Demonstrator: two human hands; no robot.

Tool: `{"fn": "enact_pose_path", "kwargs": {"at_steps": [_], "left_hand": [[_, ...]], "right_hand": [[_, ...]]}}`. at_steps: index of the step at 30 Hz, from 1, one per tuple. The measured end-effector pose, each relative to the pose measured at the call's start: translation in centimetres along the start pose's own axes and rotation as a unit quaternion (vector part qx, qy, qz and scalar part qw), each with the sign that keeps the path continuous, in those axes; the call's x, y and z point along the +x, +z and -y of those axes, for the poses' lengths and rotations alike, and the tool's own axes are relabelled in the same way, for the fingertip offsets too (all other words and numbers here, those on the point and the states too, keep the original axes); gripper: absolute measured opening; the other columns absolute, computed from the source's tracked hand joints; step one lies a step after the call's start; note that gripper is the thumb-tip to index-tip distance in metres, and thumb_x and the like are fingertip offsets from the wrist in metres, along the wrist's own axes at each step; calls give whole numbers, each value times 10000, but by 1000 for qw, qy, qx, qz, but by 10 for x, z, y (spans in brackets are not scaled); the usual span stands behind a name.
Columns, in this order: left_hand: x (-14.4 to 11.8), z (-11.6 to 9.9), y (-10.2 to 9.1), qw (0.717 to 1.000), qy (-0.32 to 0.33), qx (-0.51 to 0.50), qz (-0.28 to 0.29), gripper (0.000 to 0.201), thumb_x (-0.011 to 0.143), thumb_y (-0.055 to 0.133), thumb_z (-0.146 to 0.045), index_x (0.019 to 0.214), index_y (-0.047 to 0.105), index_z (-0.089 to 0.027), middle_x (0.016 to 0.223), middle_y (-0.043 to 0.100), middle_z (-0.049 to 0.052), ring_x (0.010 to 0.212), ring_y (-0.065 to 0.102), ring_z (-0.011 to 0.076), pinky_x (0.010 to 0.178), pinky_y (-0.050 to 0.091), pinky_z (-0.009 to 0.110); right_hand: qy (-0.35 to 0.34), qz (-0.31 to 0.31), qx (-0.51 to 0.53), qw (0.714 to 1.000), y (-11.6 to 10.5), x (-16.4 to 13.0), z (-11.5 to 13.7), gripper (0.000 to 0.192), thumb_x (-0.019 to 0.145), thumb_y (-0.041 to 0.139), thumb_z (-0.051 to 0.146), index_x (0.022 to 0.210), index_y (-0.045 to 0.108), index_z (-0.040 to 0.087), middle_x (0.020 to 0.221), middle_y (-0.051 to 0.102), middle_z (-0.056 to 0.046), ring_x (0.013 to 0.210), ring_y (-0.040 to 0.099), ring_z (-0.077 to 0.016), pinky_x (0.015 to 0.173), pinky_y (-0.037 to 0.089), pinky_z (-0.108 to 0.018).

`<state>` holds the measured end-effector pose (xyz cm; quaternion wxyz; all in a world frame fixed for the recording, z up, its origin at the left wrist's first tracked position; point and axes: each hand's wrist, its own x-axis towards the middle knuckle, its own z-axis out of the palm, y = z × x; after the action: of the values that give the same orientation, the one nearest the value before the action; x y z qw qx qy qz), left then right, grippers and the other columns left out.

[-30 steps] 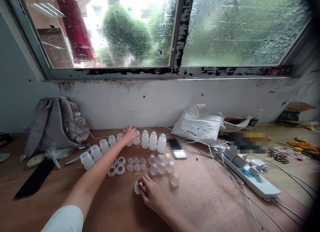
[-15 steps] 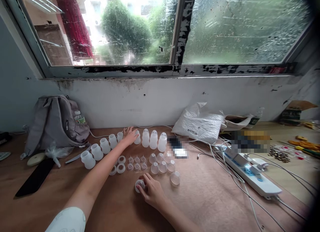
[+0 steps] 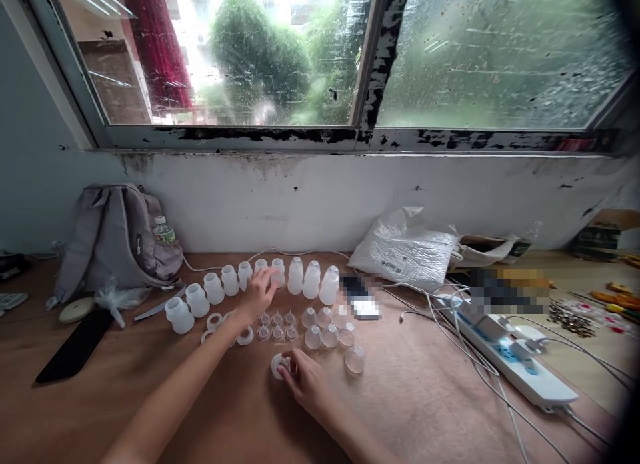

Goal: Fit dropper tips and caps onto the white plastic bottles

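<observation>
Plastic ring piece [image 3: 278, 365] sits pinched in the right hand [image 3: 306, 383] at the frame's middle, so it stays put, while the left hand [image 3: 259, 292] reaches wide above little bottles [image 3: 296, 277].

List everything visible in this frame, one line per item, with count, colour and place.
small bottles: about ten, translucent white, curved row at back of table
rings: several, white, in front of bottles
clear caps: about seven, near table centre
small valves: about six, clear, between rings and caps
backpack: one, grey, far left by the wall
plastic bag: one, white, under the window
power strip: one, white, cables plugged in, right
table: one, brown wood
left hand: reaching to the bottle row
right hand: fingers on a white ring
</observation>
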<state>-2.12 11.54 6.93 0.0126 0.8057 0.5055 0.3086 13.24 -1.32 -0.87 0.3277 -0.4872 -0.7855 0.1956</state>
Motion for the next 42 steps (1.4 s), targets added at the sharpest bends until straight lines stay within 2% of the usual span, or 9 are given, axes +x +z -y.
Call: {"fn": "enact_pose_path", "kwargs": {"at_steps": [3, 5, 9, 15, 21, 28, 34, 36, 42], "left_hand": [[-67, -17, -4, 997, 16, -77, 5, 269, 886, 303, -242, 1049, 513, -197, 1047, 571, 59, 1017, 499, 168, 897, 395, 326], [-107, -25, -4, 989, 27, -140, 46, 264, 872, 351, -244, 1097, 485, -210, 1086, 552, 62, 1042, 487, 176, 906, 397, 337], [-151, -29, -1, 980, 39, -160, 110, 441, 785, 522, -269, 1205, 396, -238, 1179, 507, 69, 1093, 456, 217, 929, 383, 392], [-158, -22, 4, 982, 22, -161, 100, 386, 717, 581, -163, 1078, 461, -225, 1055, 561, 47, 981, 504, 202, 870, 411, 367], [-156, -26, 6, 980, 0, -176, 88, 321, 707, 613, -220, 1006, 496, -218, 967, 579, 35, 888, 526, 193, 798, 434, 341], [-154, -23, 0, 979, -18, -179, 91, 318, 679, 648, -279, 970, 535, -218, 924, 598, 41, 864, 537, 205, 776, 438, 351], [-172, 10, -11, 987, -99, -117, 52, 332, 698, 609, -303, 1018, 545, -244, 997, 601, 41, 948, 545, 214, 830, 437, 367], [-184, 26, -14, 988, -133, -70, 32, 340, 688, 608, -327, 1013, 556, -240, 989, 611, 42, 937, 556, 222, 817, 442, 376], [-208, 63, -24, 975, -203, 69, -54, 295, 693, 571, -396, 935, 581, -228, 964, 626, 49, 893, 559, 237, 754, 439, 362]], "right_hand": [[28, -37, 81, 996, 0, 2, -1, 98, 831, 446, 258, 880, 497, 191, 676, 572, -7, 565, 522, -119, 537, 403, -214], [43, -42, 125, 990, 2, 3, 0, 82, 810, 466, 257, 855, 484, 191, 654, 569, -1, 529, 510, -113, 501, 399, -207], [41, -21, 159, 986, 6, 3, 5, 37, 755, 484, 207, 756, 448, 202, 579, 516, 35, 483, 457, -96, 456, 362, -189], [12, 6, 135, 991, 15, 1, 9, 102, 679, 467, 120, 723, 423, 201, 570, 471, 53, 485, 406, -81, 456, 324, -174], [-1, 7, 100, 995, 16, 2, 3, 207, 593, 418, 49, 736, 416, 199, 588, 469, 48, 502, 416, -88, 487, 325, -179], [-30, 42, 79, 996, -4, 3, 9, 215, 618, 434, 81, 794, 434, 205, 627, 489, 40, 527, 431, -100, 511, 340, -195], [22, -10, 54, 998, -20, 8, 1, 83, 780, 437, 221, 845, 481, 194, 618, 488, 20, 537, 469, -119, 513, 378, -220], [21, -17, 31, 999, -17, 11, -2, 115, 779, 444, 219, 878, 496, 192, 658, 506, 5, 580, 491, -130, 537, 392, -229], [2, 32, -30, 999, 7, 20, 6, 139, 744, 463, 189, 882, 469, 206, 714, 533, 5, 595, 504, -128, 539, 382, -221]]}}
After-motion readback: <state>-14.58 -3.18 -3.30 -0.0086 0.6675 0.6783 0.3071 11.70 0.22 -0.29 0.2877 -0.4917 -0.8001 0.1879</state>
